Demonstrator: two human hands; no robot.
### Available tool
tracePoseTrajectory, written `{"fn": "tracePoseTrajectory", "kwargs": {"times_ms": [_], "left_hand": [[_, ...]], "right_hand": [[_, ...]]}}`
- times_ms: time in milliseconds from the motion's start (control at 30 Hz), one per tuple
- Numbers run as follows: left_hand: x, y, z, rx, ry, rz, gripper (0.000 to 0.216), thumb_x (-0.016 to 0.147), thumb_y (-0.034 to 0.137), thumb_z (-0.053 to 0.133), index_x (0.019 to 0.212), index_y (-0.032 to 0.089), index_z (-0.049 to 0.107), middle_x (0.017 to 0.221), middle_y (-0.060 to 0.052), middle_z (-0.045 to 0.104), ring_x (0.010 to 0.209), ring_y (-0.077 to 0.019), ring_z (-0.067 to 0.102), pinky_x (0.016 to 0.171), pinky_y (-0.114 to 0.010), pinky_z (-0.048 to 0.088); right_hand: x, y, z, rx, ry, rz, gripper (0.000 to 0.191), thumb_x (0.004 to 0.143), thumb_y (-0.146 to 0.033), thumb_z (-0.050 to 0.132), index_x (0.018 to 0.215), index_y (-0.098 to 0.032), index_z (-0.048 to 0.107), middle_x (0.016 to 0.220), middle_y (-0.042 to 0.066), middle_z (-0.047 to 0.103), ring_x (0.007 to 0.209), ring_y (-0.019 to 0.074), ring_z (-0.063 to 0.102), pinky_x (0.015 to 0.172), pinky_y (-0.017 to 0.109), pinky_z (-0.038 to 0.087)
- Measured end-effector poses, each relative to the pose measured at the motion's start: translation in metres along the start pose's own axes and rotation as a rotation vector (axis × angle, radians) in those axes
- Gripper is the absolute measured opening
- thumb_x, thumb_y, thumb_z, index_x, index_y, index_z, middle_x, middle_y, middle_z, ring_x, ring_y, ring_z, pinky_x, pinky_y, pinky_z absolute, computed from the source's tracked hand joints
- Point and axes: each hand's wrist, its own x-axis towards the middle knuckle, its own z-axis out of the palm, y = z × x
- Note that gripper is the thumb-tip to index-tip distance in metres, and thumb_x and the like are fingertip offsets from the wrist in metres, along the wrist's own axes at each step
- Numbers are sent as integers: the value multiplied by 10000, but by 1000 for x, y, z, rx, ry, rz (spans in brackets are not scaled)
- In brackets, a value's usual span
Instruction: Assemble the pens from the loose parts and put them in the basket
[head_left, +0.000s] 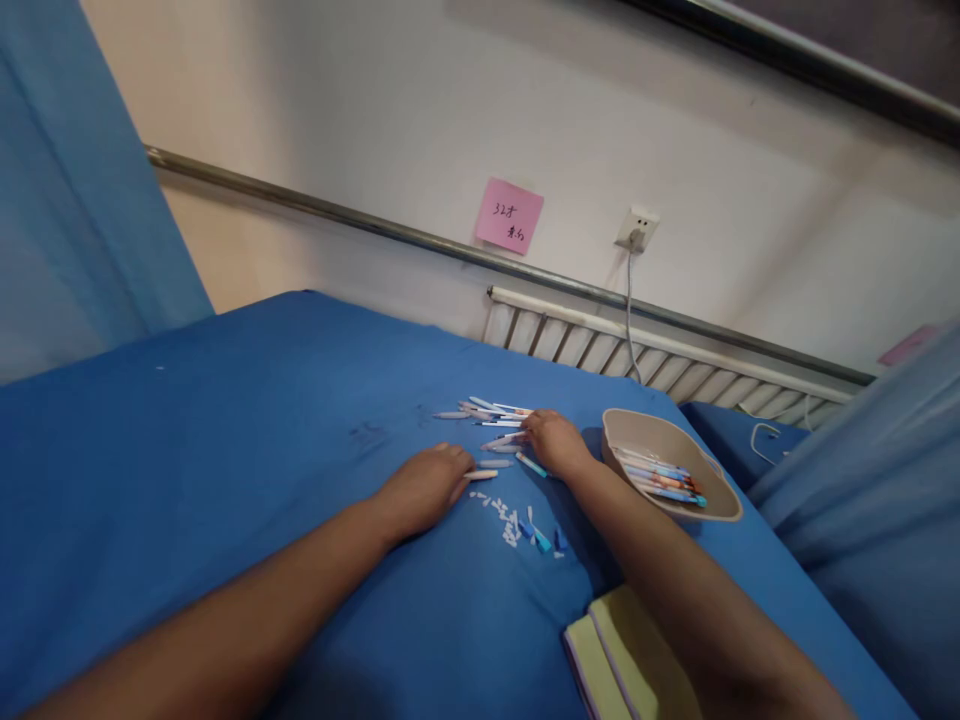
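Observation:
My left hand (435, 485) rests on the blue sheet (300, 420), its fingers closed on a pale pen barrel (482, 475) that juts out to the right. Another pale barrel (495, 463) lies just beyond. My right hand (553, 442) is at the right end of a loose pile of pen barrels (461, 413) and thin white pen refills (499, 423). Its fingers are closed at the ends of the refills; the fingertips are partly hidden. Beside it lies a turquoise-ended pen part (531, 465). Nearer me are several small white pieces (501, 508) and blue and turquoise pen parts (540, 540).
To the right, a beige basket (622, 418) holds several pens (664, 478). A folded yellow-green cloth (607, 650) lies under my right forearm. Behind the sheet stand a radiator (570, 340) and a wall socket with a plugged cord (637, 230). Blue curtains (885, 480) hang at both sides.

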Motion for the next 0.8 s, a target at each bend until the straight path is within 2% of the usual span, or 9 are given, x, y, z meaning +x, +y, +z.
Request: {"fn": "tracePoseTrajectory", "kwargs": {"times_ms": [133,300,567,800], "left_hand": [[-2,-2,-1,-25,2,-4,247,904,317,385,919,193,598,895,-74,619,845,-224,549,767,-325,415],[-3,-3,-1,-17,-6,0,214,895,292,405,908,191,593,892,-71,621,836,-218,554,769,-323,410],[-5,0,-4,-40,-9,-20,209,889,302,415,911,198,595,889,-72,629,841,-224,561,747,-322,417],[-5,0,-5,-30,-10,-15,200,883,289,417,902,196,594,881,-71,631,828,-222,569,743,-323,420]], "right_hand": [[27,1,-9,-50,-129,-120,179,830,-178,518,922,-150,670,1013,144,659,960,231,604,833,287,420],[43,-4,-15,-85,-214,-208,157,780,-160,578,891,-156,689,986,139,687,937,235,626,796,277,442],[41,-11,-20,-104,-250,-251,185,741,-211,625,912,-178,686,943,126,703,862,238,653,725,279,465],[38,-21,-21,-97,-254,-237,171,750,-126,572,874,-163,684,938,133,703,864,244,657,725,283,462]]}}
